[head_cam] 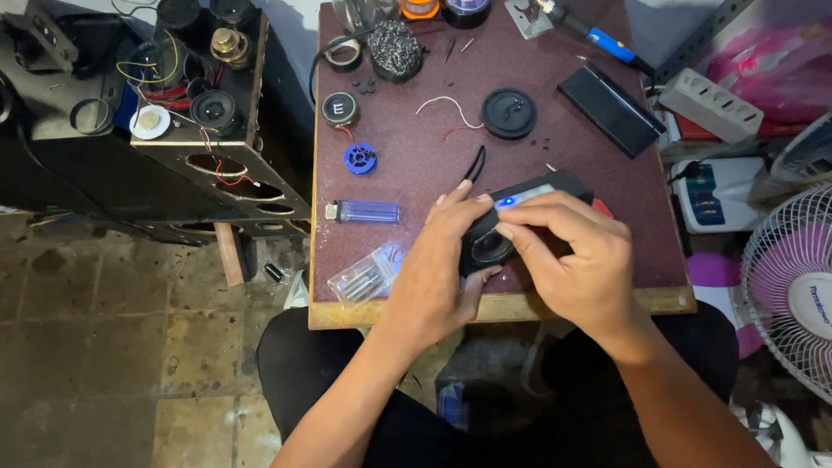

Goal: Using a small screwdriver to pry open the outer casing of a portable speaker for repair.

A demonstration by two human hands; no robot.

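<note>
My left hand (438,264) and my right hand (576,256) both grip a small black speaker unit (490,247) over the near edge of a dark red worktable (416,156). A round speaker cone shows between my fingers, and a blue light glows on the unit's top by my right fingertips. Black tweezers (472,165) lie just beyond my left fingers. A blue lighter (364,211) lies left of my left hand, and a clear plastic bag of small parts (368,276) sits at the table's near left corner.
On the table lie a blue solder spool (360,159), a round black cap (509,113), a white and red wire (446,108), a black flat box (611,108) and a soldering iron (598,36). An open speaker cabinet (199,113) stands at left, a fan (793,290) at right.
</note>
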